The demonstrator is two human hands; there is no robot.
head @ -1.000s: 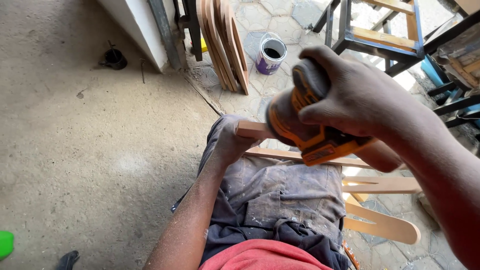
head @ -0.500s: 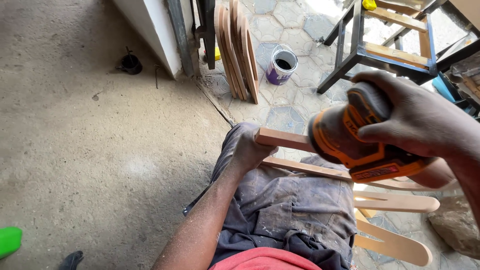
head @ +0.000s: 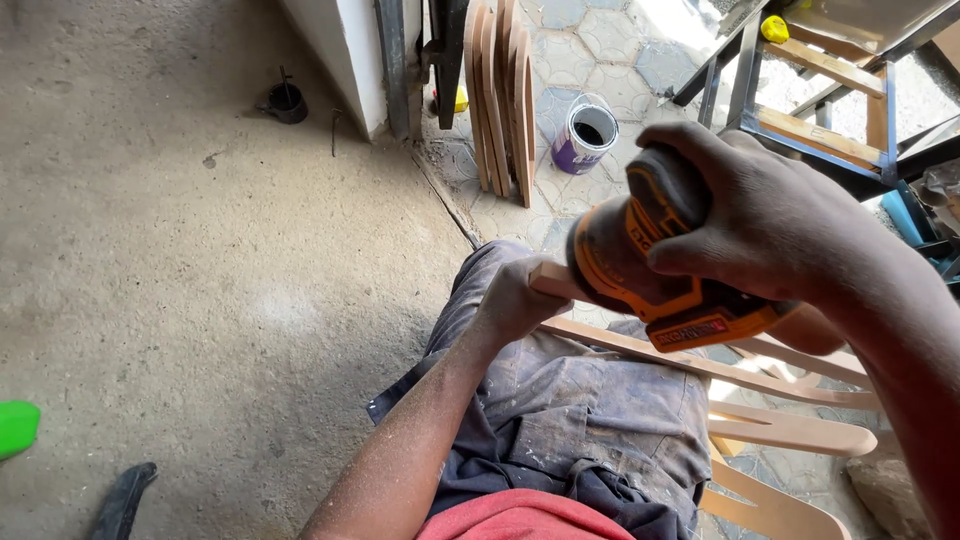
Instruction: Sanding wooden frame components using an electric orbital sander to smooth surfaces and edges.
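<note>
— Where does the orange sander (head: pixel 660 275) sit?
— Under the right hand (head: pixel 775 225) (grip wrapped over its top), pressed on the wooden piece (head: pixel 700 365).
— And the left hand (head: pixel 515 300)?
— Its grip clasps that piece's end, over the knee.

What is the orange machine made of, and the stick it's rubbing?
The orange sander looks like hard plastic: a smooth moulded shell with dark, maybe rubbery grip parts under the right hand. The stick, held by the left hand, looks like bare pale wood, matt and unpainted.
</note>
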